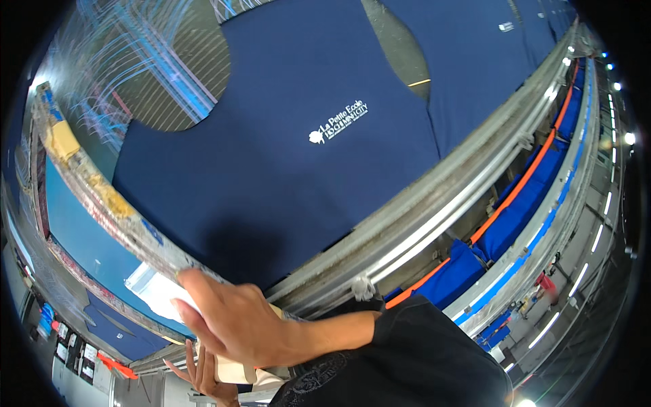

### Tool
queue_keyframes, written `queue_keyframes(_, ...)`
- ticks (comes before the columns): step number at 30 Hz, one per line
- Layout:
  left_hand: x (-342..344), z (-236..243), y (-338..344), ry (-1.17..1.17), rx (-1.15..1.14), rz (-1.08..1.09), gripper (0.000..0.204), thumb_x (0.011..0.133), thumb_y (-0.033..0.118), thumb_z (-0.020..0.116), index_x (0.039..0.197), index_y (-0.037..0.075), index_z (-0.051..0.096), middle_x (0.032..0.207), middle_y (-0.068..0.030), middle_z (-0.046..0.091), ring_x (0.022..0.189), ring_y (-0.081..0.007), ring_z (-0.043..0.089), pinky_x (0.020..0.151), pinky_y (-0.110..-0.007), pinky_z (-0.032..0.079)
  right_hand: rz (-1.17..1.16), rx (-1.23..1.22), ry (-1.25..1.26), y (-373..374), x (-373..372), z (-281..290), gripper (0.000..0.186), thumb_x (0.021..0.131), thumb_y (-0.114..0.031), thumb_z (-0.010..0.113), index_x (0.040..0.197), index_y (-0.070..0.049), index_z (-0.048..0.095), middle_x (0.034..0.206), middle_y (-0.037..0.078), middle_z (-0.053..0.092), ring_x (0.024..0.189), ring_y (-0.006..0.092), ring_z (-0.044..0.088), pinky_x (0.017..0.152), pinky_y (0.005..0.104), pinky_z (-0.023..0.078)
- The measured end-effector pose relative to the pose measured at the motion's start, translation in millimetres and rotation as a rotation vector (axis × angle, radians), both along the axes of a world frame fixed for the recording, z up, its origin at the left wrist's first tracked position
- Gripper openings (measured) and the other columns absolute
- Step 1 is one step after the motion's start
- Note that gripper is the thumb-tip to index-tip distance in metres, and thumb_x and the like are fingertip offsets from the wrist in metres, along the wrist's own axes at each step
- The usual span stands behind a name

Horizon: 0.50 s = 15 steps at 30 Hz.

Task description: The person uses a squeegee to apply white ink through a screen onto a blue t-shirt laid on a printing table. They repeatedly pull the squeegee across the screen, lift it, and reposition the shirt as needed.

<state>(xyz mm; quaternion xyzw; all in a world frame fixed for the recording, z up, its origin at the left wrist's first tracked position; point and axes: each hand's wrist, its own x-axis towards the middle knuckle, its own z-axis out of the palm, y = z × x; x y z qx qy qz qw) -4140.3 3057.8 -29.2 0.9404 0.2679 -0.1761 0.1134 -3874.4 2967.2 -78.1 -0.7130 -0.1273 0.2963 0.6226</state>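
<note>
Right fingers (196,288) at paint-stained frame (102,188); navy fabric (271,146) alongside.

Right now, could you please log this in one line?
Right hand: at white piece | left hand: by beige block | navy cloth: white print

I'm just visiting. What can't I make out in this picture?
In the head view:
- Left hand: partly hidden behind the right hand; its grip on the beige piece is unclear.
- White piece: one end is covered by the right hand's fingers.
- Navy cloth: its upper end is cut off by the top edge.
- Red thing, far right: too small and blurred to identify.
</note>
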Motion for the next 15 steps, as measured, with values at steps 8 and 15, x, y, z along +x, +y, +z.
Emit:
queue_keyframes(8, 44.3, -4.3, -6.7, 0.041, -0.023, -0.014, 0.032, 0.088, 0.028, 0.071, 0.112, 0.008, 0.079, 0.112, -0.0038, 0.079, 0.132, -0.0332, 0.061, 0.126, -0.066, 0.007, -0.002, -0.013, -0.075, -20.1, 3.7, -8.4, 0.042, 0.096, -0.013, 0.066, 0.127, 0.01, 0.048, 0.091, 0.019, 0.064, 0.069, 0.0244, 0.071, 0.053, 0.0351, 0.058)
queue_keyframes(15, 48.9, -5.3, -11.7, 0.056, -0.032, -0.013, 0.032, 0.089, 0.03, 0.071, 0.111, 0.009, 0.079, 0.111, -0.0036, 0.079, 0.132, -0.0333, 0.061, 0.125, -0.066, 0.007, 0.05, 0.04, 0.033, -20.3, -5.0, -9.6, 0.051, 0.091, -0.011, 0.07, 0.13, 0.013, 0.048, 0.096, 0.024, 0.064, 0.074, 0.0271, 0.071, 0.059, 0.0368, 0.059)
